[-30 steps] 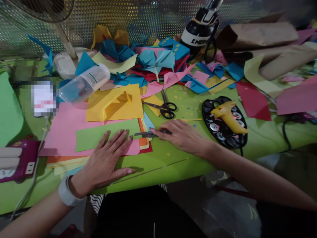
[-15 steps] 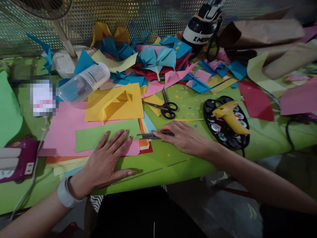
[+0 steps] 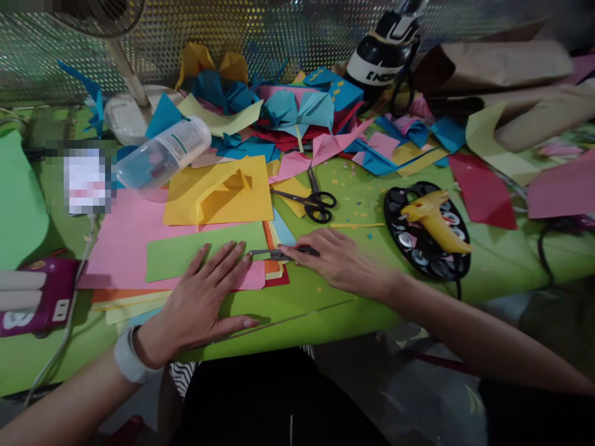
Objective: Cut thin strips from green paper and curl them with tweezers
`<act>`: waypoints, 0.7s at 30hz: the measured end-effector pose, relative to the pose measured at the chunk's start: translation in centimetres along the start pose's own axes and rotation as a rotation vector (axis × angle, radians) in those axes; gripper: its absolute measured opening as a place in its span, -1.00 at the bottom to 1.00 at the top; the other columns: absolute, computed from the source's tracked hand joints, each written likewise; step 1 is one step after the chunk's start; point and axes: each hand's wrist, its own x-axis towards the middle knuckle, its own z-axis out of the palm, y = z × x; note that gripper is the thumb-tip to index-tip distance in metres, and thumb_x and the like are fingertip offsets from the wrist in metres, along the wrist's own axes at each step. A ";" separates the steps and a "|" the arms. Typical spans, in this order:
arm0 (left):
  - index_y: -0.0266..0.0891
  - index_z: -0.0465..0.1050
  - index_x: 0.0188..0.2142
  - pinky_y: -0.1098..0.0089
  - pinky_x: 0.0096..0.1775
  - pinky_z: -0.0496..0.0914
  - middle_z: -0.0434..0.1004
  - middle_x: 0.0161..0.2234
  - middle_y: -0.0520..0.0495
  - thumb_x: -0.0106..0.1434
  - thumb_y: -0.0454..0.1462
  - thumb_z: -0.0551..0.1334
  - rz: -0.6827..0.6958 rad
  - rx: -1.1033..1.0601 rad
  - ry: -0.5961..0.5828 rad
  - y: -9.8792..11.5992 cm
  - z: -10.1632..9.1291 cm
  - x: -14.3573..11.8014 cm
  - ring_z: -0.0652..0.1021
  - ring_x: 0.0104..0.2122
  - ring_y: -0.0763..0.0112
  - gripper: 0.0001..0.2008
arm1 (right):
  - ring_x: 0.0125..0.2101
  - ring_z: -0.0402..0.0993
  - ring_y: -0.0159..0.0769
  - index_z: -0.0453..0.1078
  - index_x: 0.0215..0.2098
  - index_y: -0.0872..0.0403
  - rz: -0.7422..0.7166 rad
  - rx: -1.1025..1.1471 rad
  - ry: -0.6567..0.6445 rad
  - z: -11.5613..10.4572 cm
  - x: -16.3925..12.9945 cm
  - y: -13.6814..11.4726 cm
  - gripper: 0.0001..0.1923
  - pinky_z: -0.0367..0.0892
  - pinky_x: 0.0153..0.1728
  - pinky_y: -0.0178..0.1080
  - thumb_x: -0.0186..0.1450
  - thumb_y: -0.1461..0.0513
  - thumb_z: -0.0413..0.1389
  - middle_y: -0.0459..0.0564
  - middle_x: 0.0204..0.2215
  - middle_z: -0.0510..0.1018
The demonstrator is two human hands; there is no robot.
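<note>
While the right hand lies low over a slim dark tool, its fingers cover the near end of it, so whether this is a craft knife or small scissors cannot be told; the fingers press on the handle rather than wrap it, and the hand is slightly blurred. The tool's tip points left and rests at the right edge of a green paper strip. The left hand lies flat and spread, fingertips on that strip, palm on the pink sheet beneath, with a white wristband behind it. Lower sheets in the stack show only as thin orange, red, yellow and blue edges.

A pixelated patch hides something at the left. The fan's head is cut off by the top of the frame, and a purple power strip runs off the left edge. On the black-and-white bottle at the back, letters reading roughly "NOR" are partly covered. The lying clear plastic bottle bears a label too small to read.

Black-handled scissors lie just beyond the right hand, and a yellow glue gun rests on a round black tray to its right. Bare green table cover lies between the hands and the table's near edge; folded paper pieces crowd the far side against the perforated metal screen.
</note>
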 end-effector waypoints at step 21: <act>-0.28 -0.31 0.34 0.01 0.26 -0.24 -0.16 0.34 -0.19 0.21 0.22 -0.05 0.014 -0.035 0.031 0.0 0.3 -0.2 -0.06 0.31 0.11 -0.09 | -0.20 0.28 -0.16 0.13 0.25 0.09 -0.020 0.009 0.056 0.8 0.9 -0.8 -0.36 0.31 -0.22 -0.12 0.21 0.50 -0.11 0.12 -0.17 0.41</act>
